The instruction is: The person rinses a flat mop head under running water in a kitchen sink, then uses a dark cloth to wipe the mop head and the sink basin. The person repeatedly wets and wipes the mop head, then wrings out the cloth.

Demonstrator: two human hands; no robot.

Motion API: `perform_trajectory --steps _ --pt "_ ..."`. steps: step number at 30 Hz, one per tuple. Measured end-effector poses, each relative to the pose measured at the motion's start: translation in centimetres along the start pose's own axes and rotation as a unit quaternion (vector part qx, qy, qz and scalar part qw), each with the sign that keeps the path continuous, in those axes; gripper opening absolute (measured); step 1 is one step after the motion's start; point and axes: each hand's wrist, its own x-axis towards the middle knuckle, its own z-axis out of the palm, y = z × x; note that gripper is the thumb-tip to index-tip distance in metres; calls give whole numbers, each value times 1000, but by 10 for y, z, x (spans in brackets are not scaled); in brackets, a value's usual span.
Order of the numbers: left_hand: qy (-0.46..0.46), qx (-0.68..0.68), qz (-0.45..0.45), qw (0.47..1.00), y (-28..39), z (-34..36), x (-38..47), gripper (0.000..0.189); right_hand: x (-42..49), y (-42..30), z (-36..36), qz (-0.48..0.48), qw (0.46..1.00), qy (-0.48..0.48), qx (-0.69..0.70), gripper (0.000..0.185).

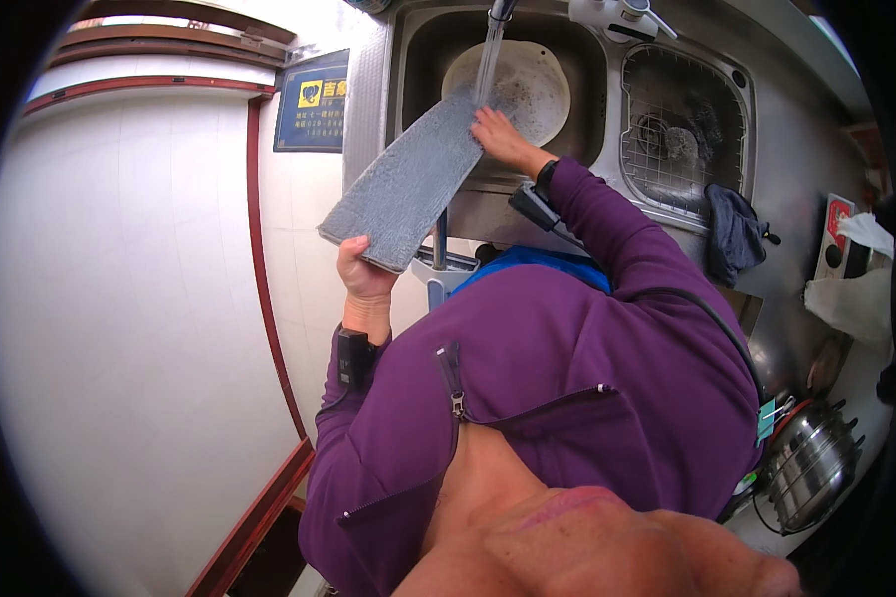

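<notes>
A long grey flat mop pad (pixel 407 183) is tilted over the front left part of the sink, its far end under running water (pixel 489 63). My left hand (pixel 364 269) grips its near end, thumb on top and fingers beneath. On the right edge, close to the stream, lie the fingers of my right hand (pixel 506 140); its thumb is hidden. A metal pole (pixel 440 239) shows below the pad, above a grey-and-white bucket (pixel 439 287). Whether pole and pad are joined is hidden. Under the stream, a pale round basin (pixel 549 93) sits in the left sink bowl (pixel 593 56).
The right sink bowl (pixel 750 142) holds a wire rack (pixel 661 160). A dark cloth (pixel 735 231) hangs at its front corner. The faucet (pixel 502 9) is above the left bowl. A steel pot (pixel 814 466) stands far right. A white panel (pixel 142 298) fills the left side.
</notes>
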Motion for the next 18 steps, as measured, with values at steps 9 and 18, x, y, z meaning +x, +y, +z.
perform_trajectory --steps 9,18 --pt "26 14 -9 1000 4 -3 -7 67 16 47 20 199 972 -102 66 57" --pt "42 11 -14 999 3 -7 -1 65 18 43 14 260 944 -162 120 61"
